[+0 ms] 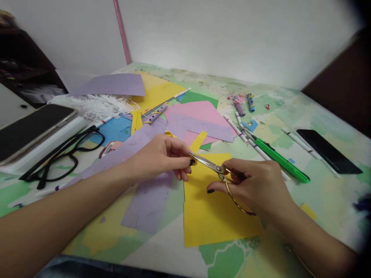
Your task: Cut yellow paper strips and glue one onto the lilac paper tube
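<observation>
My right hand [255, 183] grips a pair of scissors [209, 163] with gold-coloured handles, their blades pointing left. The blade tips meet the fingertips of my left hand [168, 156], which pinches a small piece of yellow paper [195, 162]; its exact shape is mostly hidden by the fingers. Just behind the tips, a yellow paper strip [199, 141] slants away. Below both hands lies a larger sheet of yellow paper [214, 216], and purple paper [146, 202] is under and beside my left hand.
Black glasses [72, 154] and a phone [31, 127] on a white box are at left. White string [98, 106] lies behind. On the right are a green cutter [281, 160], white paper sticks [245, 137] and another phone [327, 150]. Small decorated rolls [239, 105] stand further back.
</observation>
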`<state>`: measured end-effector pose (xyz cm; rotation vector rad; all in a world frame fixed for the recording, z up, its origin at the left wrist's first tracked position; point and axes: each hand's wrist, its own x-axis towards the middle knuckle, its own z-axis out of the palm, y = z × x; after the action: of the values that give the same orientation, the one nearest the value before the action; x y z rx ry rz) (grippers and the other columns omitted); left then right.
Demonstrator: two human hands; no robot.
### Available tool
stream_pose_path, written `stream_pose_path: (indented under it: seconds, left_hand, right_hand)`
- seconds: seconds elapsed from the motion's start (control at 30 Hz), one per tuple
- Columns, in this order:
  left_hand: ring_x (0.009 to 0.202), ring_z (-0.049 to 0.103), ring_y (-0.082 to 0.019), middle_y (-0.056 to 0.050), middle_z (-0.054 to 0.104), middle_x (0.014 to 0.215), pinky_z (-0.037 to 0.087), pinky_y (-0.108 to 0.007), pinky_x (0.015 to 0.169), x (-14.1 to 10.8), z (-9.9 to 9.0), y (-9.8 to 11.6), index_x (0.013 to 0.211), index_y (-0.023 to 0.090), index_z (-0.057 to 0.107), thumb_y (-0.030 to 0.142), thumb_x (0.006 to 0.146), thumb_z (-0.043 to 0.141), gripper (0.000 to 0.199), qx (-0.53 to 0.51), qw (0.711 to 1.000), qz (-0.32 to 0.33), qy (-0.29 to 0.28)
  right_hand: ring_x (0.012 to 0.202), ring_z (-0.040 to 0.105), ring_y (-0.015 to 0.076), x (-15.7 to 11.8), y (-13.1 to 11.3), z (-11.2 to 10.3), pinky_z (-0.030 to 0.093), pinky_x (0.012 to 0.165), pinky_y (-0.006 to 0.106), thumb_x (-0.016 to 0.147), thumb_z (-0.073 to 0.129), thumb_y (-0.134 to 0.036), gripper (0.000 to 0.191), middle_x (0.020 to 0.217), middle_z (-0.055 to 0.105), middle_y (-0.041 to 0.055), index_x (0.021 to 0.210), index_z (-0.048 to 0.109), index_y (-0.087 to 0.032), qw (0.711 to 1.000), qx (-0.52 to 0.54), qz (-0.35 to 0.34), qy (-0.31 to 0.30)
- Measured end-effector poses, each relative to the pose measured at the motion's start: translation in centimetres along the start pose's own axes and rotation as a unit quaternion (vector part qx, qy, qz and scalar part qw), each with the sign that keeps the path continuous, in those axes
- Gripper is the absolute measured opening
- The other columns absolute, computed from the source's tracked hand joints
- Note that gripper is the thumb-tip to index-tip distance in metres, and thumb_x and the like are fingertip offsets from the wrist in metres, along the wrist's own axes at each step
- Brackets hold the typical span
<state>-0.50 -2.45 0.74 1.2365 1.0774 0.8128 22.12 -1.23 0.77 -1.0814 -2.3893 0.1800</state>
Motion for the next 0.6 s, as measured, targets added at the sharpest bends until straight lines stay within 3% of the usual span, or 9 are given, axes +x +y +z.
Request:
stream_pose_path:
  seconds: [0.6]
  left_hand:
    - [0.045, 0.061, -0.009, 0.003, 0.063, 0.05, 0.049, -0.016, 0.045, 0.08, 0.08, 0.01, 0.07, 0.014, 0.067, 0.011, 0.067, 0.066, 0.005, 0.062, 0.997, 0.015, 0.032]
  right_hand:
    - [0.038, 0.033, 0.0071, 0.05, 0.32, -0.01, 0.026, 0.04, 0.022, 0.073, 0.056, -0.072, 0.058, 0.041, 0.046, -0.0032, 0.054, 0.06, -0.018, 1.0, -0.011, -0.005, -0.006]
